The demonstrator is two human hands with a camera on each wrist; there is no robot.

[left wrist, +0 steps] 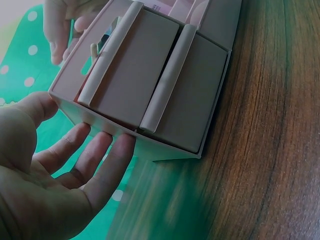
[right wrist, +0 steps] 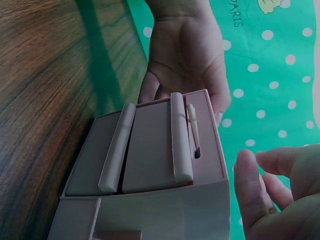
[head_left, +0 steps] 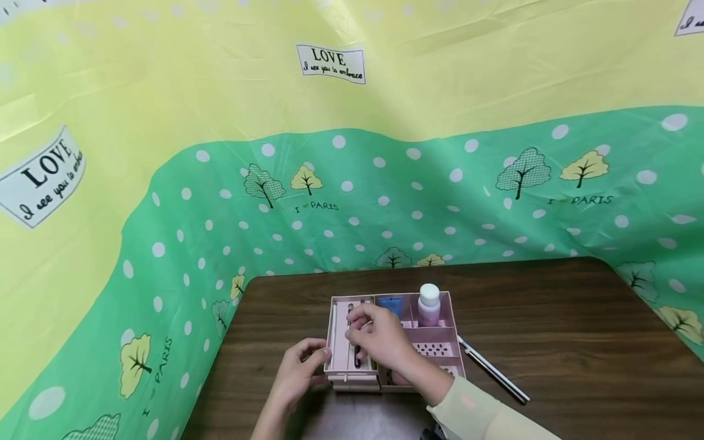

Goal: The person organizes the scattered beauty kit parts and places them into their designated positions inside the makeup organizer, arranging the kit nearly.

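Note:
A pink desk organizer (head_left: pixel 422 335) stands on the brown table. My left hand (head_left: pixel 297 370) is at its left side; in the left wrist view the thumb touches a corner and the fingertips rest along the side wall. Over the organizer's long left tray hovers my right hand (head_left: pixel 379 336), thumb and forefinger close together. In the right wrist view nothing shows between those fingers (right wrist: pixel 247 177). A slim dark pen-like stick (head_left: pixel 357 357) lies lengthwise in the tray, partly hidden behind the right hand. Beside it runs a thin white stick (head_left: pixel 333 333) along the left wall.
A white-capped bottle (head_left: pixel 429 305) and a blue packet (head_left: pixel 390 304) stand in the rear compartments. Two thin sticks (head_left: pixel 495 370), white and black, lie on the table right of the organizer. Two drawers (left wrist: pixel 135 65) face front. A patterned curtain (head_left: pixel 352 201) hangs behind the table (head_left: pixel 572 324).

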